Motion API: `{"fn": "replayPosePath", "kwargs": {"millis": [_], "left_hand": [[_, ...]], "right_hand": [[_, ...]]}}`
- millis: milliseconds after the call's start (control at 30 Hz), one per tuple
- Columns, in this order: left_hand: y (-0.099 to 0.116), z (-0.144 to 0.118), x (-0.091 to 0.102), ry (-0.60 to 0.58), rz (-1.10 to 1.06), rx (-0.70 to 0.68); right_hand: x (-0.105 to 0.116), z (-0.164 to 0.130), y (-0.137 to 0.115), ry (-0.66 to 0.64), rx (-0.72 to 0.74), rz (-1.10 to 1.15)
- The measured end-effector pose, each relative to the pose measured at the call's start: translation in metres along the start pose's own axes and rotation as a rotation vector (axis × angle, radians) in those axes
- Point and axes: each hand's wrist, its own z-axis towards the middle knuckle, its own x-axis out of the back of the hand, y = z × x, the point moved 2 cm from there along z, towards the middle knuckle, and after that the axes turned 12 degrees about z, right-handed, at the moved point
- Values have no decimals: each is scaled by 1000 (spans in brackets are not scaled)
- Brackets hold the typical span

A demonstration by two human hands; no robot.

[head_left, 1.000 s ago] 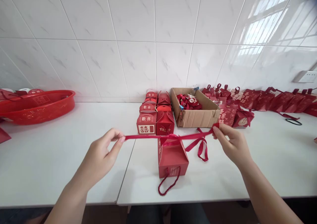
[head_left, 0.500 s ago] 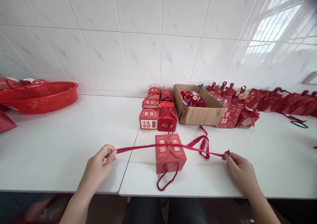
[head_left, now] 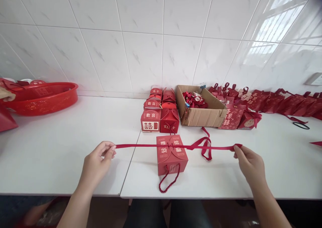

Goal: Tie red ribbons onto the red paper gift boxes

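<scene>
A red ribbon [head_left: 143,145] is stretched straight across the top of a red gift box [head_left: 172,162], passing at the slots where its flaps meet. My left hand [head_left: 97,162] pinches one end, left of the box. Far to the right, my right hand [head_left: 250,162] pinches the other end, with a short tip sticking out past the fingers. The box sits on the white table near its front edge, and a twisted cord handle [head_left: 169,184] hangs from its front side. Whether the ribbon is knotted at the middle I cannot tell.
Behind stand several decorated red boxes [head_left: 151,120] and an open cardboard box [head_left: 205,117] with ribbon pieces. A loose ribbon [head_left: 207,150] lies right of the gift box. Red bags line the right wall. A red plastic basin [head_left: 47,102] stands left, with another person's hand [head_left: 7,94] there.
Both hands have risen slightly and moved a little farther apart, pulling the ribbon straighter and level. Another person's hand has appeared at the basin on the left.
</scene>
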Motion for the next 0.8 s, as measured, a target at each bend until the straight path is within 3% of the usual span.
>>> {"fn": "replayPosePath", "kwargs": {"millis": [133,200,267,333,400,500,600,700,800], "left_hand": [[12,25,20,-37,13,-89],[25,34,32,-29,23,-120],[45,34,39,8,-6,-166],[70,26,35,-62,-46,-292],[94,12,19,-231,-75,-407],[116,-7,-9,-417,-154,-517],[121,-12,-27,-497,-208,-479],[120,-8,-31,-526,-214,-444],[123,-5,-29,-545,-218,-472]], "right_hand": [[7,40,-29,-167,124,-226],[12,53,-56,-58,242,-340],[10,53,-86,-41,365,-279],[-2,42,-113,-205,498,-123],[-24,22,-132,-540,537,-24],[-60,-1,-136,-926,402,37],[-82,-4,-126,-1177,254,94],[-86,7,-115,-1331,126,269],[-82,14,-112,-1359,116,552]]}}
